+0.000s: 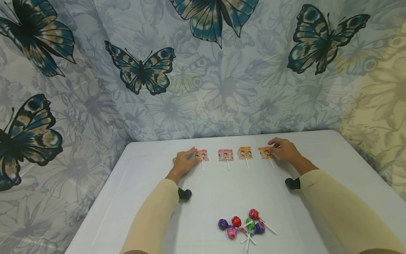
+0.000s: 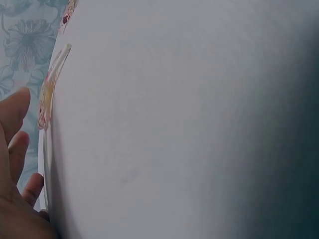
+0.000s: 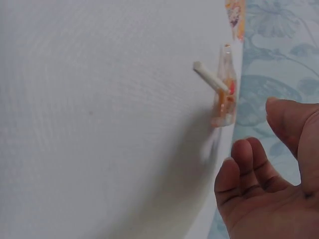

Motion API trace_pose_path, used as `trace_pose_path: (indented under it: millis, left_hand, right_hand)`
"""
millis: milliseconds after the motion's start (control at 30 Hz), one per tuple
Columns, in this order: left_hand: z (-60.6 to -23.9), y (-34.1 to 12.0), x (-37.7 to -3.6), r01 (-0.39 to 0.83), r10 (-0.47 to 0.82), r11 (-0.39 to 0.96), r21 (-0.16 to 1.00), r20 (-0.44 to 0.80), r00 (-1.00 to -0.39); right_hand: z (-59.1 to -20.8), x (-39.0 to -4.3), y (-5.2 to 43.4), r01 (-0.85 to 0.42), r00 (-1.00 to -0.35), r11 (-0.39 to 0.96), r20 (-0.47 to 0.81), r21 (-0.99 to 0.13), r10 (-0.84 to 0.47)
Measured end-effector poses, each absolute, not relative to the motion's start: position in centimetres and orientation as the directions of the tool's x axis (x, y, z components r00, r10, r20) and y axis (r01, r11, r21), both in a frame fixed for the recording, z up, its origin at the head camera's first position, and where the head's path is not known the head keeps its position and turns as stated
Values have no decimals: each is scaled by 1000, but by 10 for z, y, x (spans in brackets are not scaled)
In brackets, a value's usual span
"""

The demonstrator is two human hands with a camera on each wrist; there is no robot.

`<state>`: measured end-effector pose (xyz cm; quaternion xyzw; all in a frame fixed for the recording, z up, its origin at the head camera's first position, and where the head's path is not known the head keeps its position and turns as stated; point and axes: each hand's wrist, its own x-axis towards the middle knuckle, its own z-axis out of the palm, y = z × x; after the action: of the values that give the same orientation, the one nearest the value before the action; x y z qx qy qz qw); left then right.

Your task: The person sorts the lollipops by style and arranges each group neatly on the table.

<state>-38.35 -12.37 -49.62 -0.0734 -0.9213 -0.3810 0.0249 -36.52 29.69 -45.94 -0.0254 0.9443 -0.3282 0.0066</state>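
Four flat-wrapped lollipops lie in a row near the table's back edge, two pink and two orange. My left hand (image 1: 185, 161) is at the leftmost pink lollipop (image 1: 202, 155), its fingers beside the wrapper; whether they touch it I cannot tell. In the left wrist view the fingers (image 2: 19, 112) look loosely bent and hold nothing. By the rightmost orange lollipop (image 1: 264, 152) is my right hand (image 1: 283, 150). The right wrist view shows this lollipop (image 3: 227, 94) apart from the spread thumb and relaxed fingers. Between the hands lie another pink lollipop (image 1: 225, 155) and an orange lollipop (image 1: 245, 152).
Nearer me on the white table (image 1: 203, 201) is a loose pile of round lollipops, among them a purple one (image 1: 223, 224), a pink one (image 1: 232, 233), a green one (image 1: 250, 224) and a red one (image 1: 253, 213). Butterfly-patterned cloth (image 1: 228, 88) hangs behind the table.
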Motion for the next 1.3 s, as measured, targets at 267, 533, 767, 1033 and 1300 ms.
trace_pose_path:
  millis: [267,533,767,1033,1300]
  left_hand:
    - [-493,-134,-381,102,76,623,776,69,-995]
    - [-481,-140,-366,149,102,527,837,112,-988]
    - [-470,-140,-346,262,173,456,851,204,-964]
    - [-448,-130,-310,307,210,470,828,233,-949]
    - [-443,-123,-278,362,274,439,822,261,-926]
  right_hand:
    - [-449,-356,293,-106,-994,752,76,-651,-75]
    - [-424,-340,284,-194,-980,741,166,-643,-113]
    - [-409,-315,274,-258,-964,707,220,-659,-147]
    - [-403,-281,261,-325,-943,674,277,-663,-183]
    - [-399,-252,252,-434,-899,631,362,-644,-248]
